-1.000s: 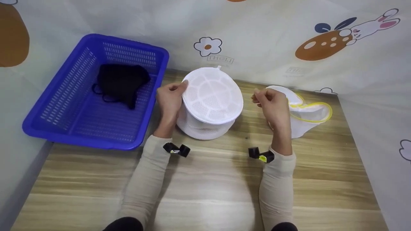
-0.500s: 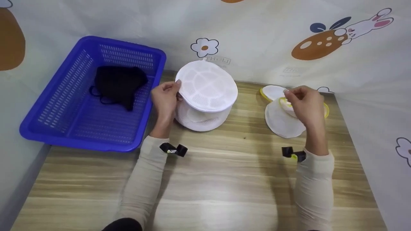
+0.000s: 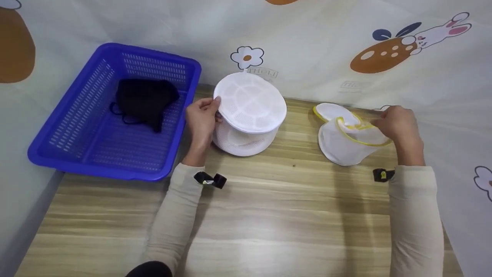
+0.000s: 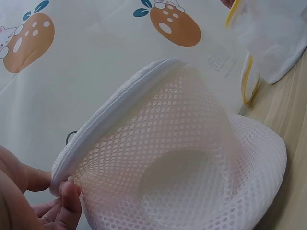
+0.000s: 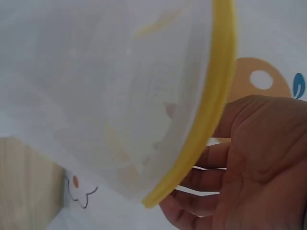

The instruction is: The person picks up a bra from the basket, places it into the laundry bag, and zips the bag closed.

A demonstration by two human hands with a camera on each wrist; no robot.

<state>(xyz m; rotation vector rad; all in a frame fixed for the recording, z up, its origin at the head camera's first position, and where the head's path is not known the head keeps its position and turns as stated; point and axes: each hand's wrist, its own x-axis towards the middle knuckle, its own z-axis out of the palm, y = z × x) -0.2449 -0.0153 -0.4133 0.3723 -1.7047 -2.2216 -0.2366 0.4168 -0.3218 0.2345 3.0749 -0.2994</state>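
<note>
My left hand [image 3: 201, 119] pinches the zipped upper rim of a white mesh laundry bag [image 3: 250, 102], thumb on one side and fingertips on the other in the left wrist view. This drum-shaped bag stands on the table, its round top tilted toward me. To the right, my right hand [image 3: 399, 121] grips the yellow-trimmed rim of a second white laundry bag [image 3: 340, 144]. Its round flap [image 3: 334, 110] hangs open at the back. In the right wrist view, the fingers [image 5: 206, 179] pass behind the yellow trim [image 5: 213, 96], and their tips are mostly hidden by the fabric.
At the left stands a blue plastic basket [image 3: 115, 175] with slotted walls, holding a black cloth item [image 3: 146, 100] with thin loops. A printed sheet [image 3: 307, 50] hangs behind the wood-grain table [image 3: 269, 215], and another part of it borders the right side.
My right hand has moved right, from beside the yellow-trimmed bag to its rim, and the bag's opening has changed shape. The left hand keeps its pinch; the mesh bag's top shifted slightly back.
</note>
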